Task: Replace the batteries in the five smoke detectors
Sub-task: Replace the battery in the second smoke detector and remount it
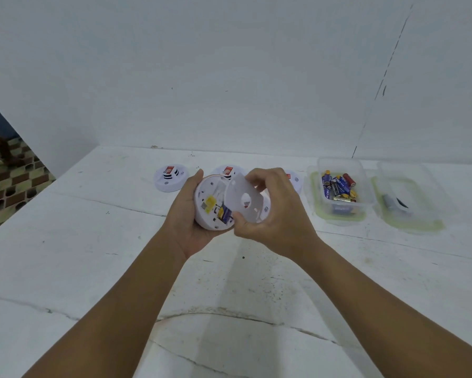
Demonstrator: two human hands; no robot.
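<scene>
Left hand [187, 214] grips the open smoke detector [211, 205]; right hand [273, 214] pinches its round cover [243, 199], hiding two detectors behind.

Both hands [270, 214] and forearms are bare: no sleeves, rings or watch.

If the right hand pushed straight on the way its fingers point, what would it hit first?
Probably the open smoke detector in the left hand: the right hand holds the cover plate just beside it, fingers aimed left. Depth is hard to judge.
</scene>
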